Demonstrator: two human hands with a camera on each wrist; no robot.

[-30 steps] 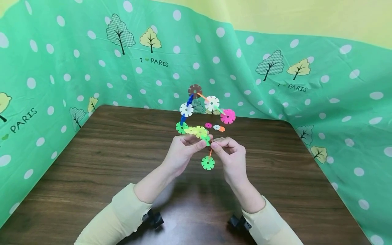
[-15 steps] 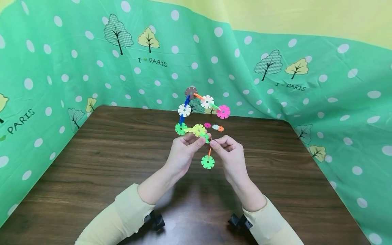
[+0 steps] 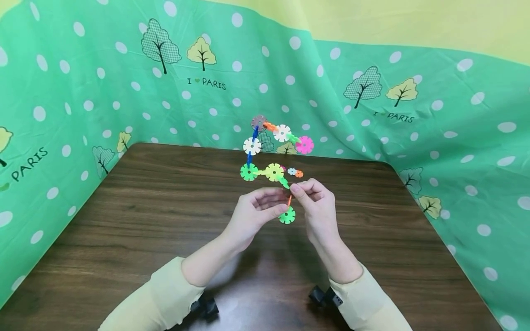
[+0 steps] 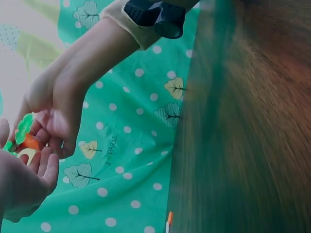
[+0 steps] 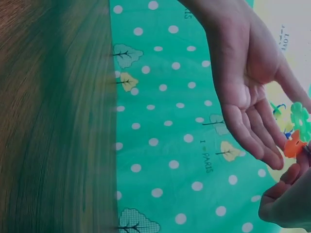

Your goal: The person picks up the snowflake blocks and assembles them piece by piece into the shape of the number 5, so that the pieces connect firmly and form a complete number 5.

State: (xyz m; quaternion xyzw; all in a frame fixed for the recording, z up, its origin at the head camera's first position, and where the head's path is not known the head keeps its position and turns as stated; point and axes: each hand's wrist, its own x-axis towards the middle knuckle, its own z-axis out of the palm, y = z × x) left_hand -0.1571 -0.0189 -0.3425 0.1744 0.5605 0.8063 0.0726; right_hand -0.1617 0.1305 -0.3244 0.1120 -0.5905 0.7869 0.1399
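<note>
A chain of notched plastic snowflake discs hangs in the air over the table, with a yellow disc (image 3: 274,172), a brown disc (image 3: 259,122) and a pink disc (image 3: 304,145) among its pieces. My right hand (image 3: 320,207) pinches the chain between thumb and fingers below the yellow disc; the pinched piece is mostly hidden. Under that pinch hangs an orange disc (image 5: 294,144), seen edge-on from the head, with a green disc (image 3: 287,216) beneath it. My left hand (image 3: 248,218) is beside these lower pieces, fingers loosely extended, its thumb overlapping the green disc's edge.
On the brown wooden table (image 3: 165,202), behind the chain, lie a small white disc (image 3: 292,171) and an orange one (image 3: 299,174). A green polka-dot cloth (image 3: 314,96) stands round the table's back and sides. A black camera (image 3: 204,309) sits at each wrist.
My left hand has let go of the green piece near the yellow disc and moved down toward the lower green disc. The chain has shifted slightly, still in my right hand's pinch.
</note>
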